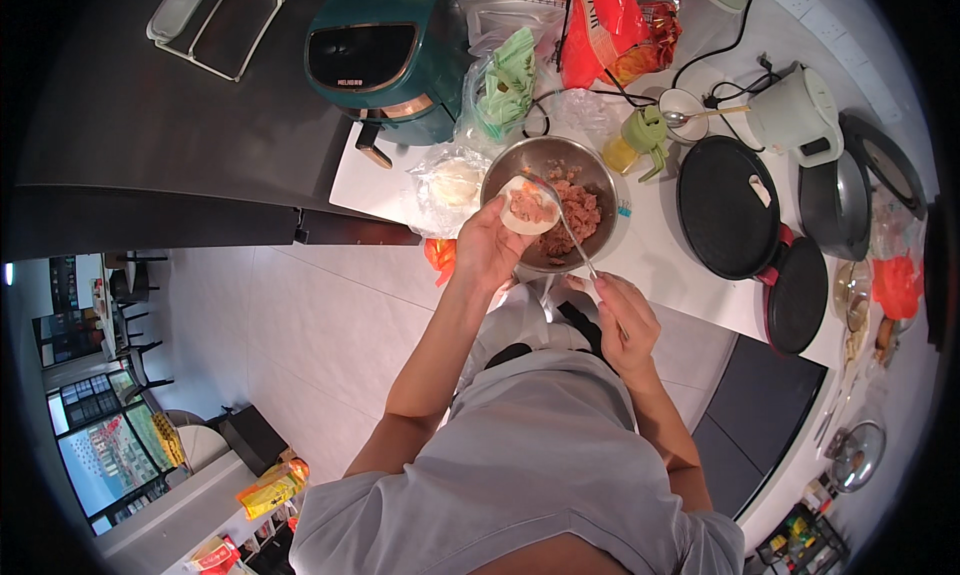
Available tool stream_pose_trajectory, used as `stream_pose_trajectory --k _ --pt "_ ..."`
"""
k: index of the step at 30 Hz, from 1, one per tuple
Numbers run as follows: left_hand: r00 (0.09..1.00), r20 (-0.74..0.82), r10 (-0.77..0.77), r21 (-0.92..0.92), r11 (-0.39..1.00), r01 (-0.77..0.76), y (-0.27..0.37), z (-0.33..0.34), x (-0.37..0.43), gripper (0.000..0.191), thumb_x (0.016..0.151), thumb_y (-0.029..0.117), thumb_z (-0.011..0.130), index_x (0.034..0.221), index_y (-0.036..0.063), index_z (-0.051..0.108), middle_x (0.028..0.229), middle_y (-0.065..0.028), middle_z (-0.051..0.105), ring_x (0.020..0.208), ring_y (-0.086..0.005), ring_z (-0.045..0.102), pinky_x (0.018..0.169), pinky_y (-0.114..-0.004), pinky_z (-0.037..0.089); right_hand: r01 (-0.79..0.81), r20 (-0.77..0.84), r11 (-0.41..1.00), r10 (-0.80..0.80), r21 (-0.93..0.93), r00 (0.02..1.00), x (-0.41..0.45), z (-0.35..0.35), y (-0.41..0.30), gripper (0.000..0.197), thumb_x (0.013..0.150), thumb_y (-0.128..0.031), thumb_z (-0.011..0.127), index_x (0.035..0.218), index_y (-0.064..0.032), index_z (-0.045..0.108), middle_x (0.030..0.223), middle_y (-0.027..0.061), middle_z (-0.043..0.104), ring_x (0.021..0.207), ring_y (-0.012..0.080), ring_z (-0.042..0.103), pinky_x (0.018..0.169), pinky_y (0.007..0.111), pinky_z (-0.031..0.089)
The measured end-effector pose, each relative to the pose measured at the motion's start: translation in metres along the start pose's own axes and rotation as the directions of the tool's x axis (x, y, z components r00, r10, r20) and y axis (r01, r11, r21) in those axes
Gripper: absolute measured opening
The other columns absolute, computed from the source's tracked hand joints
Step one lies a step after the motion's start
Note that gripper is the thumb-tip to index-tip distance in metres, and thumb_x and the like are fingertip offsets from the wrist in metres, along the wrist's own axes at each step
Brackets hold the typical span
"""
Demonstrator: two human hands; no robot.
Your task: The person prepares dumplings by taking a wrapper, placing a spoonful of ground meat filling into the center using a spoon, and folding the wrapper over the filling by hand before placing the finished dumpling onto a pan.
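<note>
My left hand (491, 245) holds a round dough wrapper (541, 219) with a mound of pink minced meat (529, 204) on it, over the left side of a steel mixing bowl (504, 162). The long handle of a metal spoon (576, 239) is in my right hand (628, 321), and its head touches the wrapper's upper edge. More minced meat (579, 216) lies inside the bowl. Left of the bowl, a stack of pale wrappers (454, 183) sits in a clear plastic bag (424, 200).
A green air fryer (390, 50) stands behind, left of the bowl. To the right are an oil dispenser (621, 153), a white bowl (694, 129) with a spoon, an open black electric griddle (727, 207) and a white electric kettle (795, 114). Power cords (712, 50) cross the back of the counter (645, 267).
</note>
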State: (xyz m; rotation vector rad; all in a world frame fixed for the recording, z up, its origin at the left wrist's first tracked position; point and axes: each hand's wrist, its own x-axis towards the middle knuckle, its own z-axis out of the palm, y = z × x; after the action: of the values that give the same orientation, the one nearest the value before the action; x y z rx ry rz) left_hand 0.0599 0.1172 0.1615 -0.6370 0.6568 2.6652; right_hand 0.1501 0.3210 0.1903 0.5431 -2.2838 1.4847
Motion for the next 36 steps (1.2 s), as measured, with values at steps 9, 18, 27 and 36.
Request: stream_pose_trajectory --k 9,18,27,36 --pt "1.0 0.007 0.01 0.006 1.0 -0.01 0.0 0.0 -0.001 0.041 0.102 0.018 0.035 0.137 -0.0029 0.037 0.137 -0.0199 0.049 0.127 -0.0325 0.05 0.109 -0.049 0.041 -0.092 -0.01 0.992 0.093 0.082 0.996 0.001 -0.002 -0.008 0.023 0.085 0.006 0.059 0.106 0.0056 0.066 0.103 0.0206 0.068 0.091 0.0312 0.067 0.082 0.036 0.053" --pt "0.998 0.057 0.017 -0.017 1.0 -0.016 -0.003 0.003 -0.007 0.043 0.102 0.018 0.038 0.137 -0.0049 0.037 0.138 -0.0205 0.048 0.129 -0.0327 0.048 0.109 -0.049 0.041 -0.335 0.004 0.907 0.345 0.255 0.938 0.005 -0.015 -0.018 0.019 0.092 0.0 0.053 0.106 0.0068 0.065 0.099 0.0176 0.068 0.09 0.0247 0.066 0.082 0.031 0.051" --pt "0.996 0.071 0.055 0.003 0.998 -0.055 -0.003 -0.006 -0.005 0.043 0.102 0.02 0.034 0.137 -0.006 0.036 0.14 -0.0196 0.046 0.131 -0.0321 0.045 0.112 -0.05 0.037 -0.272 -0.053 0.939 0.288 0.211 0.956 -0.001 -0.024 -0.017 0.02 0.094 -0.003 0.053 0.106 0.0066 0.066 0.097 0.0167 0.069 0.091 0.0237 0.066 0.082 0.031 0.051" --pt "0.987 0.036 0.155 0.003 0.988 -0.155 0.002 -0.001 -0.015 0.045 0.1 0.021 0.035 0.136 -0.0062 0.036 0.141 -0.0205 0.044 0.132 -0.0346 0.044 0.111 -0.051 0.036 -0.608 -0.068 0.59 0.745 0.531 0.664 -0.016 0.002 0.053 0.028 0.099 -0.017 0.053 0.113 0.0049 0.063 0.095 0.0117 0.069 0.083 0.0157 0.065 0.072 0.027 0.051"
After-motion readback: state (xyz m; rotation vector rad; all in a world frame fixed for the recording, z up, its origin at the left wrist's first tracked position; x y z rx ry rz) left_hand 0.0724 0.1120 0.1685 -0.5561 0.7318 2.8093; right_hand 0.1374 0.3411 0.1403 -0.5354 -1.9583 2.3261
